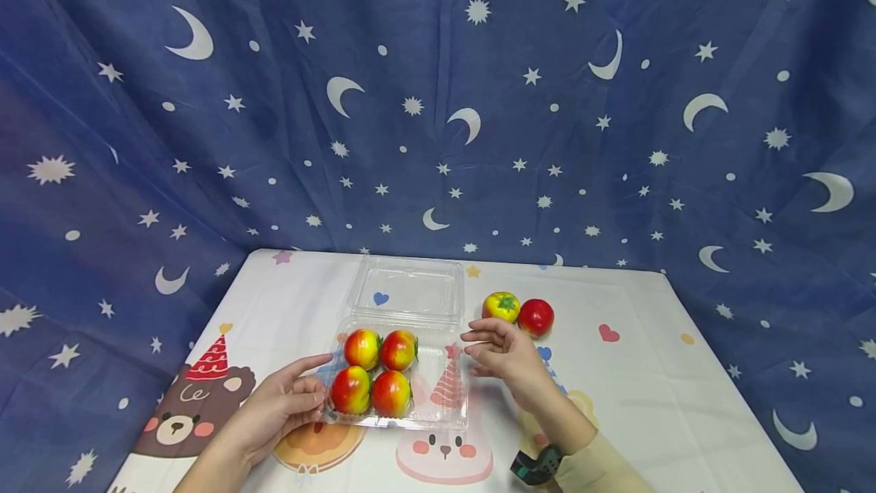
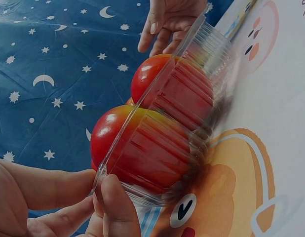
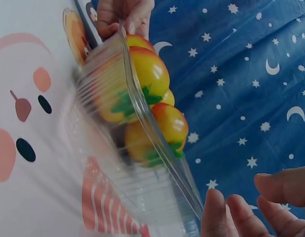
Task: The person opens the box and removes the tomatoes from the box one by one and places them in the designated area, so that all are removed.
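A clear plastic clamshell box (image 1: pixel 448 402) lies on the table with its lid (image 1: pixel 408 287) folded open at the back. Several red-and-yellow fruits (image 1: pixel 375 371) fill its left half; the right half is bare. My left hand (image 1: pixel 316 386) pinches the box's left front rim between thumb and finger, shown close in the left wrist view (image 2: pixel 100 183). My right hand (image 1: pixel 479 348) hovers at the box's right edge, fingers relaxed and holding nothing. In the right wrist view, these fingertips (image 3: pixel 226 212) sit just beside the rim of the box (image 3: pixel 142 197).
Two loose fruits stand on the table right of the lid: a yellow-green one (image 1: pixel 501 306) and a red one (image 1: pixel 535 316). The tablecloth (image 1: pixel 650 386) has cartoon prints. A blue star-and-moon cloth (image 1: pixel 438 97) hangs behind and beside the table.
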`<control>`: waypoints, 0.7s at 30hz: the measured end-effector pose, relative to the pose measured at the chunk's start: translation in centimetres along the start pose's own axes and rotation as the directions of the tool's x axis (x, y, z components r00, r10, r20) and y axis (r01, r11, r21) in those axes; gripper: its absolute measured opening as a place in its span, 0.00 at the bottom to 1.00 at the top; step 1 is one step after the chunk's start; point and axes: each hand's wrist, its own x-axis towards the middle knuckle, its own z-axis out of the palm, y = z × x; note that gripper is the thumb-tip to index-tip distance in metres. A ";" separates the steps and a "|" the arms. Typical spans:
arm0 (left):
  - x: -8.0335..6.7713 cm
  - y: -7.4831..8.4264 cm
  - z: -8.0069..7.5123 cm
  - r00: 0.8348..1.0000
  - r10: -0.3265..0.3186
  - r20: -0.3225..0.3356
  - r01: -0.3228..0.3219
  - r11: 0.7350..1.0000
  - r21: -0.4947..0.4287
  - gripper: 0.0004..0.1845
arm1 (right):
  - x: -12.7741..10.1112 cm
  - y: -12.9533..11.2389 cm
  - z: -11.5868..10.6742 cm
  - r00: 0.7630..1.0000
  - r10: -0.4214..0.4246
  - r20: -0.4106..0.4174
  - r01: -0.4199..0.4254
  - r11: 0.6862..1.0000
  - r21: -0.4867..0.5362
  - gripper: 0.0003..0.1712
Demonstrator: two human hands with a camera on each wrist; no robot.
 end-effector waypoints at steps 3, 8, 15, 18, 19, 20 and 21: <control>0.0 -0.1 0.0 1.000 0.004 0.004 -0.004 1.000 -0.001 0.44 | 0.1 0.1 0.4 1.000 0.001 0.003 -0.001 1.000 0.008 0.31; -0.1 0.0 0.1 1.000 0.008 0.006 -0.008 1.000 -0.003 0.44 | 0.2 0.1 1.1 1.000 0.001 0.025 -0.001 1.000 0.020 0.31; 0.0 0.1 0.1 1.000 0.007 0.005 -0.007 1.000 -0.003 0.44 | 0.3 -0.1 1.8 0.999 -0.011 0.049 0.011 1.000 -0.006 0.32; -0.1 0.1 0.1 1.000 0.006 0.005 -0.006 1.000 -0.002 0.44 | 0.4 -0.1 2.1 0.998 -0.020 0.057 0.020 1.000 -0.007 0.32; -0.1 0.2 0.1 1.000 0.004 0.003 -0.004 1.000 -0.002 0.44 | 0.5 -0.1 2.2 0.998 -0.023 0.061 0.024 1.000 -0.008 0.32; -0.1 0.2 0.1 1.000 0.003 0.001 -0.003 1.000 -0.002 0.44 | 0.5 -0.1 2.3 0.998 -0.024 0.062 0.024 1.000 -0.010 0.32; -0.1 0.2 0.1 1.000 0.002 -0.001 -0.002 1.000 -0.002 0.44 | 0.5 -0.2 2.4 0.998 -0.026 0.063 0.027 1.000 -0.013 0.31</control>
